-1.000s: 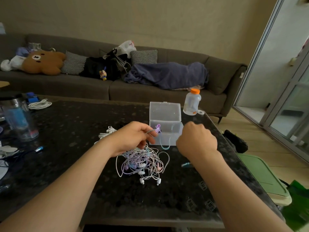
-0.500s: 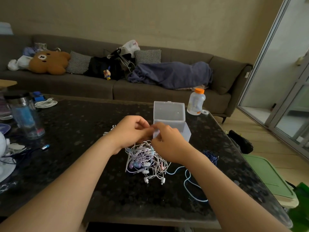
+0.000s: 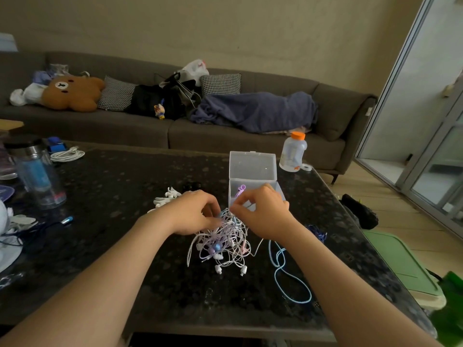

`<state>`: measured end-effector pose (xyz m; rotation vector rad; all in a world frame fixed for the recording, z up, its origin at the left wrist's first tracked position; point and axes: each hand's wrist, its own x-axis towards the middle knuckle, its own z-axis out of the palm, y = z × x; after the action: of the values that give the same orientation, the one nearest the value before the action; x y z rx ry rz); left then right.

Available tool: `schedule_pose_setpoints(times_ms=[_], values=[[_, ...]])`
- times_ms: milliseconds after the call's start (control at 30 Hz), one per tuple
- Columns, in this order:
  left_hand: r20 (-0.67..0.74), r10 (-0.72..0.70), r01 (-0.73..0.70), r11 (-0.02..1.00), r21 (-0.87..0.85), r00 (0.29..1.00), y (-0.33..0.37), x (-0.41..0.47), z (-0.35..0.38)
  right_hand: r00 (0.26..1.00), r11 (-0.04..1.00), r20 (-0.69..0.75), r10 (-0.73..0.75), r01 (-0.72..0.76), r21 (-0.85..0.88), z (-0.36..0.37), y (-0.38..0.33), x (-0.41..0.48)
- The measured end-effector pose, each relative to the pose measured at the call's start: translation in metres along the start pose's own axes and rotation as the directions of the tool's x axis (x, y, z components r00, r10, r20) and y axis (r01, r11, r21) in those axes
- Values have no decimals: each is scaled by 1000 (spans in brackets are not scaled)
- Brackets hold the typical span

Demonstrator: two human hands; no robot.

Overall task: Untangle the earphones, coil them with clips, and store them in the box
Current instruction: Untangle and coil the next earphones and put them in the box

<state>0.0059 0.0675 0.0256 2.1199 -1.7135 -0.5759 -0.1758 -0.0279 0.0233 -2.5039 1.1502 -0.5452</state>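
Just in front of the open clear box (image 3: pixel 252 169), the left hand (image 3: pixel 191 212) and right hand (image 3: pixel 264 214) are both pinching cords of the tangled earphones (image 3: pixel 223 244) lying on the tabletop (image 3: pixel 112 186).

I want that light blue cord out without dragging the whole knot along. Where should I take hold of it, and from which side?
Pinch the light blue cord at its near loop, coming from above on the right. That loop lies flat and open on the table, clear of the tangle of earphones. Its far end runs under the right hand, so any snag there is hidden.
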Motion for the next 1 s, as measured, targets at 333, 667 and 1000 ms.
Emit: schedule_pose_setpoints(times_ms=[333,667,1000], values=[[-239,-11,-78,930,-360,971,27,-2,-7,997,998,62,-54,53,13,-5,10,1],[-196,72,-141,919,-368,978,32,-2,-4,984,969,-130,-119,144,203,-17,-1,-7],[-577,-101,-425,577,-698,811,43,-1,-17,951,997,305,56,-40,-60,-5,19,1]])
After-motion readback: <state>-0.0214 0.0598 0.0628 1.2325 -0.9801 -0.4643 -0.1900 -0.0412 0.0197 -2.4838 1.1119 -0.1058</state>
